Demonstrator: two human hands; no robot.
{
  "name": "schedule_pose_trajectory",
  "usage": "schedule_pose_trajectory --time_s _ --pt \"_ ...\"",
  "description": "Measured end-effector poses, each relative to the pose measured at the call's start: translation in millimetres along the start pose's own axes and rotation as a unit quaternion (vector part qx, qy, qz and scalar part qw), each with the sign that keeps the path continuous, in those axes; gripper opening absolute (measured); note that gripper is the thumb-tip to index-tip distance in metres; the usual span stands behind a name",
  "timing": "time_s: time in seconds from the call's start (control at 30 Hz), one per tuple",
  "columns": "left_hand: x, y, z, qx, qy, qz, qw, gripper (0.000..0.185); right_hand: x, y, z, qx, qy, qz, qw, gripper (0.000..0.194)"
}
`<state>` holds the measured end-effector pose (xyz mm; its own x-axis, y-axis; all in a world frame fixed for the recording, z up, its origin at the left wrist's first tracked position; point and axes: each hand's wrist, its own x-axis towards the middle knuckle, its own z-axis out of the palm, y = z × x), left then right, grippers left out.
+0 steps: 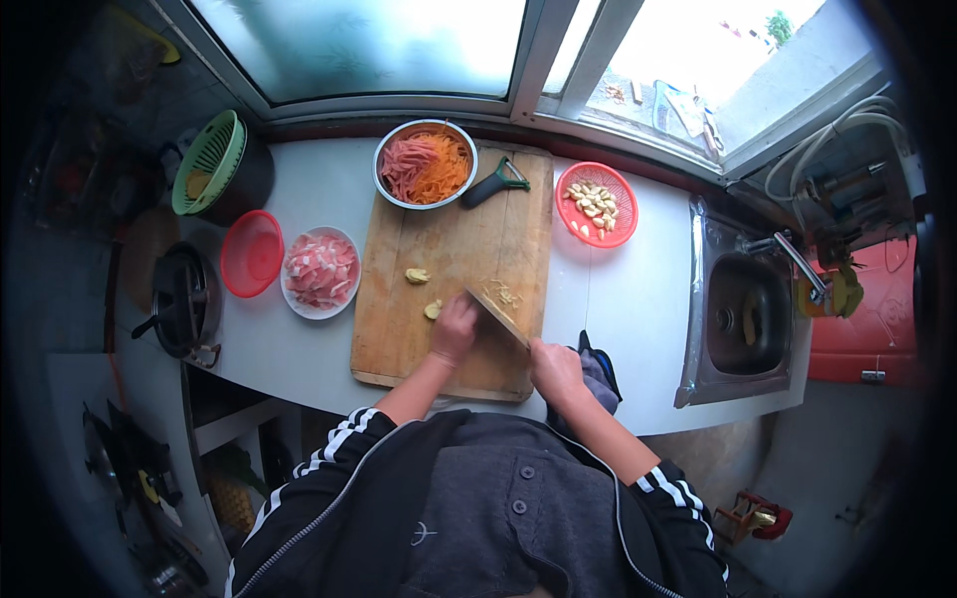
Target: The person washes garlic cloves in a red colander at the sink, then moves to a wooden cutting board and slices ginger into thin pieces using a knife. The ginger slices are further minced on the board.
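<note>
My right hand [555, 369] grips the handle of a kitchen knife [499, 318], whose blade stands on edge over the wooden cutting board [419, 239]. Close against the blade's left side, my left hand [454, 327] has its fingers curled down; whatever lies under them is hidden. Thin pale yellow shreds, perhaps ginger [502, 294], lie just right of the blade. A small peeled yellowish piece [432, 309] rests beside my left fingertips, and another similar piece [417, 276] is farther up the board.
Around the board are a steel bowl of shredded carrot and pink strips [425, 163], a green-headed peeler [496, 183], a red basket of garlic cloves [597, 205], a plate of sliced meat [321, 273] and a red bowl [252, 254]. A cloth [594, 377] lies near my right hand; a sink [748, 314] is at right.
</note>
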<state>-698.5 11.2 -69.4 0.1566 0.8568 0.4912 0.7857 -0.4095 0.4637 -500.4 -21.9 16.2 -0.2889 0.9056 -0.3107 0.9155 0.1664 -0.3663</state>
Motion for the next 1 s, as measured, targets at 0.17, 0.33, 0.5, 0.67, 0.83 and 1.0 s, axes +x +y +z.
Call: schedule_pose_trajectory --time_s 0.17,0.33,0.5,0.67,0.83,1.0 --pt "-7.1 -6.4 4.9 0.018 -0.040 -0.010 0.999 0.019 20.6 -3.9 17.8 -0.001 0.001 0.014 1.000 0.010" --pt "3.0 -2.1 0.5 -0.025 0.001 0.008 1.000 0.018 12.7 -1.1 4.0 0.025 0.052 0.005 0.998 0.010" --pt "-1.0 -0.6 3.0 -0.008 0.016 -0.016 1.000 0.018 -7.1 2.3 -9.3 0.003 0.000 0.010 1.000 0.008" --pt "-2.5 -3.4 4.7 -0.006 0.016 0.007 1.000 0.019 -6.4 5.8 -1.1 0.000 -0.007 0.000 1.000 0.008" --pt "-4.8 -6.4 5.5 0.010 -0.011 0.004 1.000 0.020 17.2 -2.7 14.8 0.000 0.015 -0.001 1.000 0.011" --pt "1.7 -1.7 1.9 -0.013 0.012 0.000 1.000 0.019 20.3 -3.4 8.0 0.022 0.033 0.017 0.999 0.011"
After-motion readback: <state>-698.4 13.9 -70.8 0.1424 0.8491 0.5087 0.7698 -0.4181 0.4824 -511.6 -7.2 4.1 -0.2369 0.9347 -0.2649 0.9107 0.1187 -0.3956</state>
